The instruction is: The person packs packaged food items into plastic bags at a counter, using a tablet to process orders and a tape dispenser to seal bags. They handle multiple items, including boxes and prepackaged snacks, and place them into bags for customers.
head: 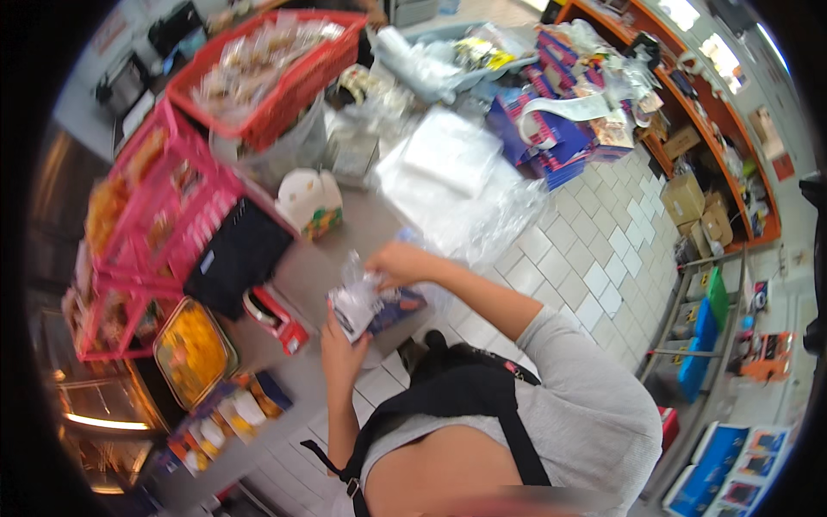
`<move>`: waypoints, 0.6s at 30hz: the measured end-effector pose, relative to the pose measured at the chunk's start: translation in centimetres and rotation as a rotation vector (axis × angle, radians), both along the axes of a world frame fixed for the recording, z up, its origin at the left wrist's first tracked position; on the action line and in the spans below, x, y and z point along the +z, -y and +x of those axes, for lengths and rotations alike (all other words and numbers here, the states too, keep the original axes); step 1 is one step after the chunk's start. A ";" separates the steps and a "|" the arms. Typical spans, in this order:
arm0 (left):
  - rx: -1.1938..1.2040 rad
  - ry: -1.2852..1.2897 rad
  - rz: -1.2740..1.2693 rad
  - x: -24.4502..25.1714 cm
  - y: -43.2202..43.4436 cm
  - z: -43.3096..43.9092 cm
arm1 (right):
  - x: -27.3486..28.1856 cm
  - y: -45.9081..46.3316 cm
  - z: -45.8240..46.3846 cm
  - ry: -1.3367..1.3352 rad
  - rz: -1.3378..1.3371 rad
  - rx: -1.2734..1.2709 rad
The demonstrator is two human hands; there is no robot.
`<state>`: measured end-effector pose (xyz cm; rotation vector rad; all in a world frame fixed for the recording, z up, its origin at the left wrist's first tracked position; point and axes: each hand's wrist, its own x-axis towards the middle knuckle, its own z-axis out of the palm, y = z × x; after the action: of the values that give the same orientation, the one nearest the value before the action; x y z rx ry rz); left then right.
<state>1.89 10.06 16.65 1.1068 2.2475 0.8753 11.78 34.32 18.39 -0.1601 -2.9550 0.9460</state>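
Over the edge of a metal counter (310, 265), my left hand (345, 342) grips the lower end of a small clear plastic bag (357, 316) with pale contents. My right hand (400, 263) pinches the bag's upper end; its fingertips are partly hidden. Beneath the bag and my right hand lies a dark blue printed carton (400, 310). A red and white tape dispenser (278, 320) rests on the counter to the left. Farther back stands an open white paper food box (310, 201) with a green and orange print.
Stacked white plastic bags (452, 161) cover the counter's back right. Pink crates (161, 213), a black cloth (239, 258) and a glass-like tray of yellow food (194, 352) line the left. A red basket (265, 77) of packets stands behind. Tiled floor (581, 258) lies at right.
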 end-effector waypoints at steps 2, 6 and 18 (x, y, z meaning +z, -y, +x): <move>-0.017 0.033 -0.023 0.5 -0.4 -0.8 | -0.5 -0.1 1.1 0.017 -0.248 -0.095; 0.074 -0.386 -0.116 3.2 -1.1 -1.5 | -3.0 0.3 1.5 -0.025 -0.359 -0.222; -0.106 -0.222 0.370 -2.8 -3.2 1.8 | -7.5 4.1 -4.8 -0.091 -1.215 -0.511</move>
<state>3.64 13.29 13.83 1.5411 2.2275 1.2078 6.99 30.18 10.90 -0.7804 -1.6762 2.2951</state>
